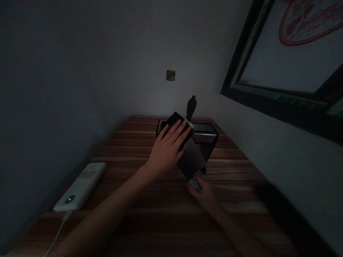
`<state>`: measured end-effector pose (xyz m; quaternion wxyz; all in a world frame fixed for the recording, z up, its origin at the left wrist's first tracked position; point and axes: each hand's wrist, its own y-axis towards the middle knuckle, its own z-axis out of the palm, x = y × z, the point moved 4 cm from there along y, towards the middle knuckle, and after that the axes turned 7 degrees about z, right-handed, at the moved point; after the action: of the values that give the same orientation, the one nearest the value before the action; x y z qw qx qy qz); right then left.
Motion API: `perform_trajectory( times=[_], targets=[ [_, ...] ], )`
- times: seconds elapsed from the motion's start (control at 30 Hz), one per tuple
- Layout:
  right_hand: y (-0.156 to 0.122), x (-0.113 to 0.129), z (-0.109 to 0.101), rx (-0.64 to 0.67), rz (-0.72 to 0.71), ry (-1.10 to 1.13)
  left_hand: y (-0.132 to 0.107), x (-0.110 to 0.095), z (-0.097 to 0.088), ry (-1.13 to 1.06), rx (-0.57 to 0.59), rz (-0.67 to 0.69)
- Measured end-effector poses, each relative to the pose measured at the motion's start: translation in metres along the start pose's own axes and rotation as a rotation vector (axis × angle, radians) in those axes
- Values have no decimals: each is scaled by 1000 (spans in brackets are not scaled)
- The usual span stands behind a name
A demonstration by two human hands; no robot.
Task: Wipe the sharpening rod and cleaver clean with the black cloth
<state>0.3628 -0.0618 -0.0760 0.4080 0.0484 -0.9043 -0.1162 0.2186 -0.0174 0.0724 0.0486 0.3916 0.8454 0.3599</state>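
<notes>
My left hand point(168, 147) lies with fingers stretched over a black cloth point(175, 119), pressing it against the flat blade of a cleaver point(193, 157); the thumb is hidden behind. My right hand point(204, 194) is closed around the cleaver's pale handle point(194, 184), low and near me, so the blade tilts up and away. Just behind the blade a dark metal knife holder point(207, 135) stands on the wooden table point(150, 217), and a second knife's dark handle point(191, 107) sticks up from it.
The room is dim. A white power bank point(80, 185) with a cable point(57, 233) lies at the table's left edge. Walls close in on the left, back and right. A dark-framed picture point(289, 53) hangs on the right wall. A small sticker point(170, 75) marks the back wall.
</notes>
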Motion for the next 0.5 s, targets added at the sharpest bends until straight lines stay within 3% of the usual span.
perform_trajectory(
  times=[0.27, 0.5],
  targets=[
    [0, 0, 0, -8, -6, -25, 2, 2, 0, -23, -54, -48],
    [0, -2, 2, 28, 17, -11, -8, -14, 11, -12, -2, 16]
  ],
)
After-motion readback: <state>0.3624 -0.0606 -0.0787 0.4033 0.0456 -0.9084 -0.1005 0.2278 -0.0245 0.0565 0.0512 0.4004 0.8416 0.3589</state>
